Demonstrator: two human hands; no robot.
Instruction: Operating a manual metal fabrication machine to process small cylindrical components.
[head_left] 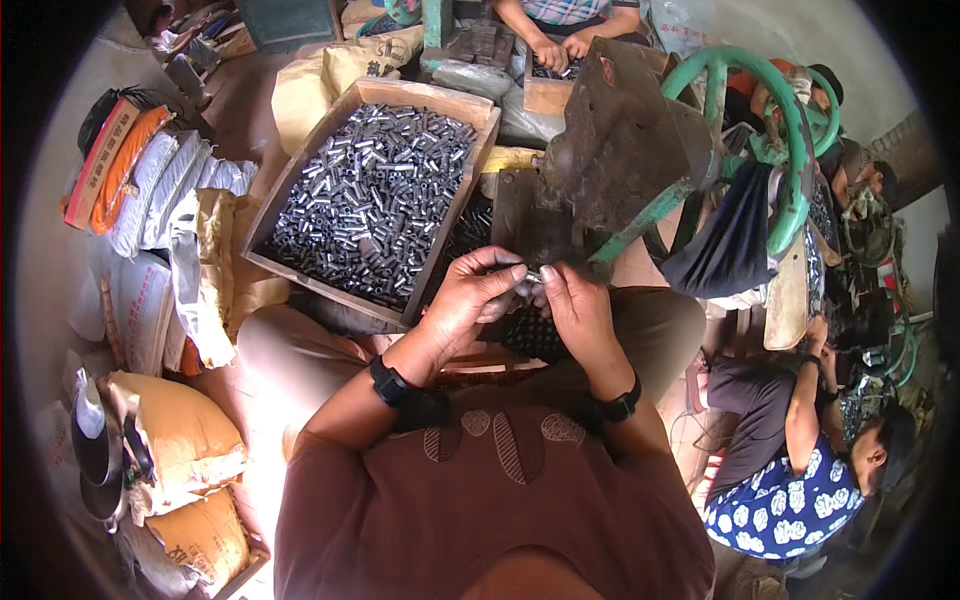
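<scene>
My left hand [472,292] and my right hand [578,308] meet in front of my lap, thumbs and fingers pinched together. Between their fingertips is a small shiny metal piece [535,277], mostly covered, so its exact shape is hard to make out. To the left of my hands, a shallow wooden tray [262,222] holds a heap of short metal tubes [370,195]. Just beyond my fingers stands the dark metal block of a press [625,130].
A green handwheel [800,170] with a dark cloth [730,240] hung by it rises at the right. Sacks [175,430] are stacked at the left. Across from me, a person's hands [560,50] work over a wooden box [548,97]. Another person [780,490] sits at the right.
</scene>
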